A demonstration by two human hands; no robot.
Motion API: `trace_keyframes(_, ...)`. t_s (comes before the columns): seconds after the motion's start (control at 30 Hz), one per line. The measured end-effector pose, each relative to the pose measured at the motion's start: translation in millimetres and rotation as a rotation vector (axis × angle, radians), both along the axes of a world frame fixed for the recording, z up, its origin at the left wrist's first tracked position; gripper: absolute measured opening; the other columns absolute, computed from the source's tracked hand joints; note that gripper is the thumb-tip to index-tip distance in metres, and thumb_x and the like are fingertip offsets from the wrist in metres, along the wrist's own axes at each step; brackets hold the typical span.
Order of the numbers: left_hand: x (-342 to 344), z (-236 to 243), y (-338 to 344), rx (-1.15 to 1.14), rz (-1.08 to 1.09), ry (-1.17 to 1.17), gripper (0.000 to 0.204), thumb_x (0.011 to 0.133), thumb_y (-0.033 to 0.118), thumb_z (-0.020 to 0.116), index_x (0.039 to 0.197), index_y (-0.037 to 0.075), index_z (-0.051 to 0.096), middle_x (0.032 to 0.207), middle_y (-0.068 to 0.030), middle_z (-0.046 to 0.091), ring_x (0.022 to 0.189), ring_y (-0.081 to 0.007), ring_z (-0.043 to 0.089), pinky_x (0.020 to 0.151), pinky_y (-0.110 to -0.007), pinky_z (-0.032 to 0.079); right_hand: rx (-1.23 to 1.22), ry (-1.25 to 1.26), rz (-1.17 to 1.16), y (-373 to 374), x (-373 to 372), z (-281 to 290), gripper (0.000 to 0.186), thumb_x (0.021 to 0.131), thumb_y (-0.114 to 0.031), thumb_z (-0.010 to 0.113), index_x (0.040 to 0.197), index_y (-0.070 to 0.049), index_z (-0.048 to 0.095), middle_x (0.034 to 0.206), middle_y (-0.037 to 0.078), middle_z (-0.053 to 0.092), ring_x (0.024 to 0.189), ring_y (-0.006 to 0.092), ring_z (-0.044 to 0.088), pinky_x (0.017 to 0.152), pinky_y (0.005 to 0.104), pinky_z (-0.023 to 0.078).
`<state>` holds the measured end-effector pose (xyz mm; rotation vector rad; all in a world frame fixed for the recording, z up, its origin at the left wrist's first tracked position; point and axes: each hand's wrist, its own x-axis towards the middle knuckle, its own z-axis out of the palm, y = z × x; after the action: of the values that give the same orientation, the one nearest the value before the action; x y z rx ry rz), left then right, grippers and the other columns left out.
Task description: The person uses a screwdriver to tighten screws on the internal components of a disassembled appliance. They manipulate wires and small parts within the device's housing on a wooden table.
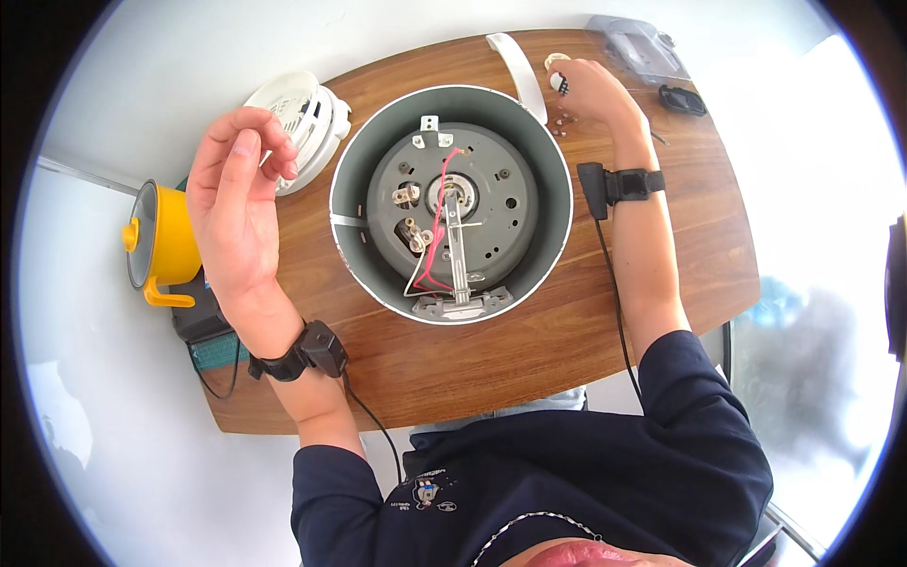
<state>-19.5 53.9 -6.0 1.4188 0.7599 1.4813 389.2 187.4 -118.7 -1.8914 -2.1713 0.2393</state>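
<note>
A round metal appliance housing (452, 87) stands in the middle of the table with its open side up. Inside it are a grey round plate (515, 170), a red wire (436, 248) and a long metal bracket (458, 250). My left hand (236, 189) is raised left of the housing, palm showing, fingers loosely bent and apart, holding nothing. At the far right, my right hand (593, 93) has its fingers closed by a small black-and-white piece; what they grip is mostly hidden. Several small loose parts (563, 123) lie below that hand.
A white curved strip (520, 76) lies behind the housing. Stacked white plastic parts (326, 123) stand at the back left, a yellow pot (175, 236) at the left edge. A clear plastic package (642, 47) and a black case (682, 100) lie far right. Cables hang from both wrist straps.
</note>
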Motion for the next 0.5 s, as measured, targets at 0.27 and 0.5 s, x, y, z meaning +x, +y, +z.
trace_keyframes(0.27, -1, -3, 2, -0.027, 0.01, 0.038, 0.021, 0.107, 0.015, 0.059, 0.119, 0.001, 0.07, 0.101, -0.003, 0.069, 0.088, -0.0126, 0.061, 0.082, -0.028, 0.049, -0.052, 0.051, 0.005, -6, -1, 5, 0.034, 0.085, -0.006, 0.073, 0.119, -0.005, 0.07, 0.11, 0.022, 0.074, 0.101, 0.0411, 0.071, 0.09, 0.0473, 0.056)
trace_keyframes(0.5, -9, -7, 1, -0.03, 0.073, 0.158, 0.024, 0.108, 0.015, 0.057, 0.123, -0.001, 0.067, 0.113, -0.007, 0.067, 0.099, -0.0154, 0.062, 0.087, -0.03, 0.049, 0.192, 0.107, 0.046, -7, 5, 15, 0.028, 0.089, -0.014, 0.072, 0.116, -0.007, 0.069, 0.099, 0.02, 0.075, 0.087, 0.039, 0.071, 0.081, 0.0455, 0.055)
